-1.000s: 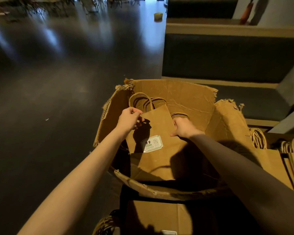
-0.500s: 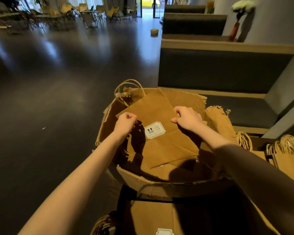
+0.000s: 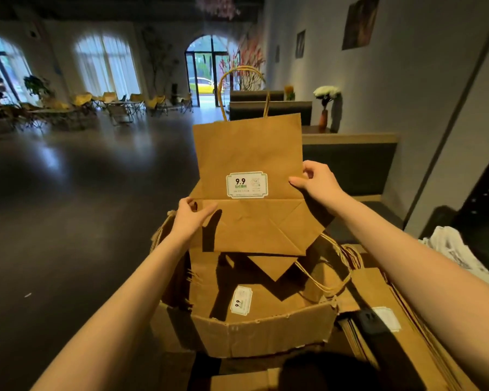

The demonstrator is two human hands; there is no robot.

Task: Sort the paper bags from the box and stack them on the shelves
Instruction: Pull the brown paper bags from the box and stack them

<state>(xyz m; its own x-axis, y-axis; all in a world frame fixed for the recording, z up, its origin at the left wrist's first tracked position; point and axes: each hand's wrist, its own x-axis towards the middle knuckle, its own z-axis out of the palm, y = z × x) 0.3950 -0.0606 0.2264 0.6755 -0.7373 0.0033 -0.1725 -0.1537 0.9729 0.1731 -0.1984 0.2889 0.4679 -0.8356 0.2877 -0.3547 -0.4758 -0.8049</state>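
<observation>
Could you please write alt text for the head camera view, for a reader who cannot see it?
Two bare hands hold a flat brown paper bag upright above a torn cardboard box, the left hand at its lower left edge and the right hand at its right edge. More bags lie inside the box.

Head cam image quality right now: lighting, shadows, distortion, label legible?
Head view: dim room, bright arched windows blown out, glare on the floor. Left hand throws a hard shadow on the held paper bag; its label reads 9.9, small print unreadable. Wide-angle bend at the edges; box interior is murky.
</observation>
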